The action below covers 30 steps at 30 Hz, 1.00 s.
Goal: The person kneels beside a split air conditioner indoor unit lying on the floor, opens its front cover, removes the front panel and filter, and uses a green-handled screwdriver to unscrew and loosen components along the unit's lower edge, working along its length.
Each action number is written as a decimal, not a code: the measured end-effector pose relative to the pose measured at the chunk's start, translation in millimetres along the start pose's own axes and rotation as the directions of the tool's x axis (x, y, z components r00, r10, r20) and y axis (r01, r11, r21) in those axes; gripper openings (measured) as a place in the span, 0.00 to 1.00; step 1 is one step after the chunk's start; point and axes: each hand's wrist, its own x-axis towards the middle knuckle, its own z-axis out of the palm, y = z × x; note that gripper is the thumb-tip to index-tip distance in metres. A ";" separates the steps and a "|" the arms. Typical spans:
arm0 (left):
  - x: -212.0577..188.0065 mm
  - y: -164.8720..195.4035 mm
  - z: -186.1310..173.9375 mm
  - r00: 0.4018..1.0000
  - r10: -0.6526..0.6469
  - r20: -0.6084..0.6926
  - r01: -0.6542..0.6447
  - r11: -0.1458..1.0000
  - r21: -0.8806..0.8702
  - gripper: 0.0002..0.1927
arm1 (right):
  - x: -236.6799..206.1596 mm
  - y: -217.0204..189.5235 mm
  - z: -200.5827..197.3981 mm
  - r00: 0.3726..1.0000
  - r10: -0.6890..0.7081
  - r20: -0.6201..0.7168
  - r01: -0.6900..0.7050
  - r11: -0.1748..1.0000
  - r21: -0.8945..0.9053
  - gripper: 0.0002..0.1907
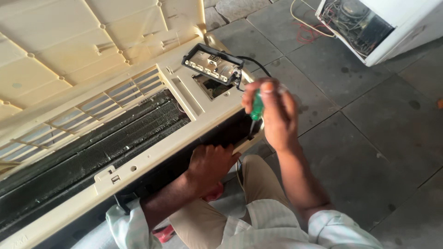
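— Where is the screwdriver sitting?

— Upright in the right hand, fingers clenching its green handle, tip pointing down at the air conditioner edge. Light, stiff, probably slippery; the handle is the place to grip.

— And the left hand?

— At seven o'clock of it, curling over the plastic frame's lower rim, gripping it. A display panel is dangling at eleven.
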 end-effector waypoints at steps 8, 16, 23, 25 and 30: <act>2.9 1.9 9.2 0.997 -0.074 0.013 0.075 0.994 -0.078 0.21 | -14.1 24.5 -2.6 0.999 -0.017 -0.040 0.030 0.932 0.362 0.16; 1.1 3.4 15.6 0.991 -0.127 0.041 0.131 0.984 -0.117 0.21 | 22.5 46.8 -29.3 0.761 0.023 0.648 -0.523 0.613 0.592 0.20; 3.6 3.4 12.6 0.993 -0.096 0.065 0.104 0.987 -0.126 0.21 | 29.9 12.6 -27.1 0.549 -0.163 0.820 -0.552 0.665 0.503 0.23; 3.1 4.4 11.3 0.995 -0.090 0.052 0.095 0.989 -0.113 0.21 | 15.7 -5.5 -17.5 0.766 -0.079 0.638 -0.244 0.882 0.403 0.23; 4.3 2.8 6.9 0.994 -0.100 0.035 0.105 0.972 -0.209 0.16 | -15.0 -0.8 23.0 0.943 -0.299 -0.147 0.279 0.950 -0.141 0.19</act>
